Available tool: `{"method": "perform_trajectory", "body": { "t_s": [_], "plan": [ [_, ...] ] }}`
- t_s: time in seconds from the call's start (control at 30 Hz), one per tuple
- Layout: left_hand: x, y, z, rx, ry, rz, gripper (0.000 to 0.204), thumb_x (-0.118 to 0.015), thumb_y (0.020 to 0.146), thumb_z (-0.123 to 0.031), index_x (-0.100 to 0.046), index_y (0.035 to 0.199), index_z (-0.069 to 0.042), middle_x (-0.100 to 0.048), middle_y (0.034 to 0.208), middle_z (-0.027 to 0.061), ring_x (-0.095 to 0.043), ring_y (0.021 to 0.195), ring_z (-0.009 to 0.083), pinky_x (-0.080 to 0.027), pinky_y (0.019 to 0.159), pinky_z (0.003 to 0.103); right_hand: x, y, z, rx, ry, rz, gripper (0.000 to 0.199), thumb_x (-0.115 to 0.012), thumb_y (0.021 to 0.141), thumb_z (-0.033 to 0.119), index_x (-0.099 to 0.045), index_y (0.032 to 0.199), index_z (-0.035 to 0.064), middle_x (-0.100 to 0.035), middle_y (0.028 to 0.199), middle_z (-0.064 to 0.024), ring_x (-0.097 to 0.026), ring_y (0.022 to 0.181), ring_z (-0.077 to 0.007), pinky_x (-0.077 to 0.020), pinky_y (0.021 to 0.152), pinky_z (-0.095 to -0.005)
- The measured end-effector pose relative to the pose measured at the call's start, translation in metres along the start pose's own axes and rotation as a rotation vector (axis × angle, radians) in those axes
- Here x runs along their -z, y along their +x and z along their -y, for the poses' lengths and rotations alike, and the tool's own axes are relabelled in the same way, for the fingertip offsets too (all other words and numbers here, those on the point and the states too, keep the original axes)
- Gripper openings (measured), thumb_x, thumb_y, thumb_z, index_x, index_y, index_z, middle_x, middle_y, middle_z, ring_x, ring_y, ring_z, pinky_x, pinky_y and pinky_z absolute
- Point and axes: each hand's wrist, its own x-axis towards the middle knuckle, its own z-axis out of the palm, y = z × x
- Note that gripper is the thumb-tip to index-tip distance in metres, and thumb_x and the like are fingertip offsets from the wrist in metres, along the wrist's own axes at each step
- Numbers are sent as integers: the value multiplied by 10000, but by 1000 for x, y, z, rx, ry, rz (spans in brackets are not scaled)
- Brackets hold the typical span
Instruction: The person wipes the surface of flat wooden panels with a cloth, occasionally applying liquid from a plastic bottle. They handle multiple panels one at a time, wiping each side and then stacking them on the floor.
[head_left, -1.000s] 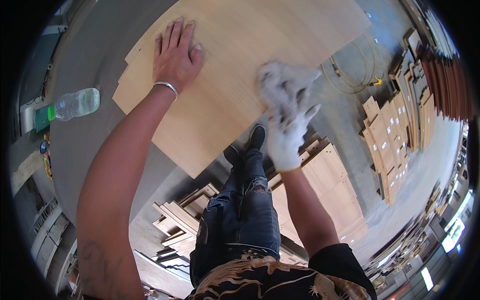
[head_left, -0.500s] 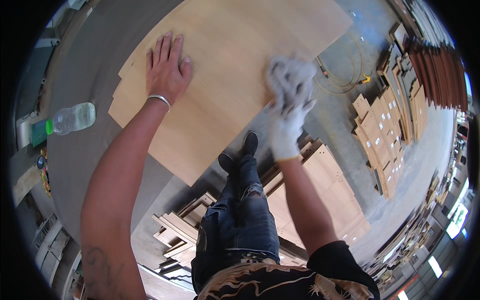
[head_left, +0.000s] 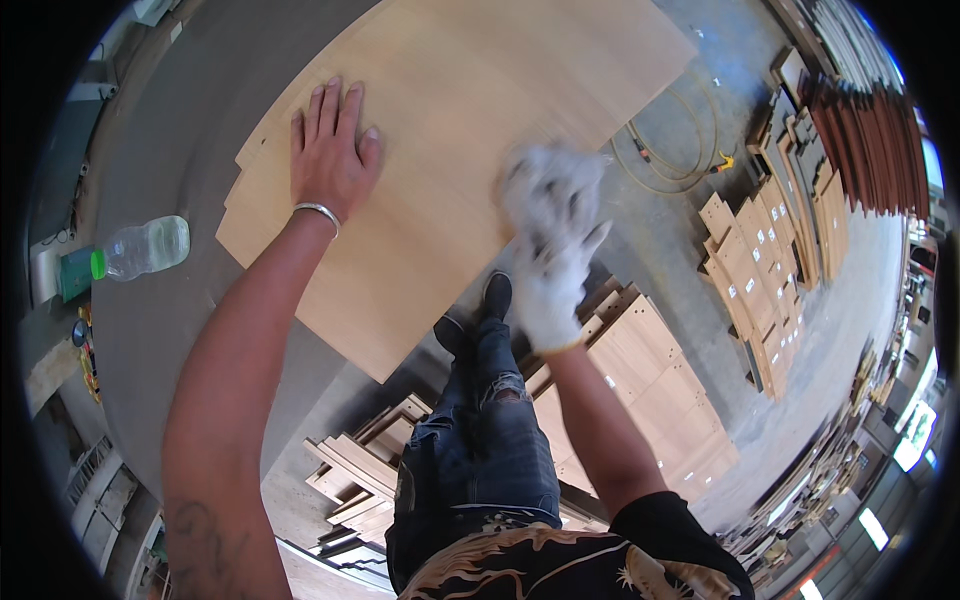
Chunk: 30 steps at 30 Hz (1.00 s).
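A large pale wooden panel (head_left: 470, 110) lies on a grey worktable (head_left: 170, 330). My left hand (head_left: 330, 160) presses flat on the panel's left part, fingers spread, with a silver bracelet at the wrist. My right hand (head_left: 550, 275) wears a white glove and grips a crumpled white cloth (head_left: 550, 185) against the panel's right edge; the cloth is motion-blurred. Below the table edge I see my jeans and dark shoes (head_left: 480, 310).
A clear plastic bottle with a green cap (head_left: 140, 250) lies on the table left of the panel. Stacks of pale wooden panels (head_left: 640, 370) lie on the floor by my legs, more boards (head_left: 760, 270) and dark slats (head_left: 860, 120) to the right, beside a coiled hose (head_left: 680, 150).
The gloved right hand and its cloth have slid leftwards along the panel's right edge. The left hand stays flat on the panel. The view has shifted slightly.
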Motion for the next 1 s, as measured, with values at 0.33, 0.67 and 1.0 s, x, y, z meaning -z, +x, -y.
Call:
{"method": "perform_trajectory", "body": {
  "t_s": [0.33,0.67,1.0],
  "plan": [
    [0,7,-11,4,-13,11,636,-468,1033,-315,-344,1637,-162,-293,1717,107,-233,1596,306,-156,1303,508,19,77,-57,-13,-36,-135,446,-652,919,139,-671,1363,171,-492,1587,-160,-304,1552,-390,-19,1262,-677],
    [2,9,-12,-11,-10,-4,645,-483,1018,-302,-353,1629,-141,-298,1714,115,-245,1590,316,-159,1301,514,28,95,-53,-171,-39,-142,394,-692,933,210,-683,1327,213,-532,1559,-159,-363,1511,-450,-57,1260,-676],
    [3,5,-4,-32,-4,8,659,-494,1009,-298,-353,1630,-128,-308,1708,137,-254,1586,336,-168,1295,524,1,-137,81,128,142,508,504,-725,782,269,-715,1286,243,-568,1458,-84,-306,1529,-470,-83,1099,-879]
  ]
}}
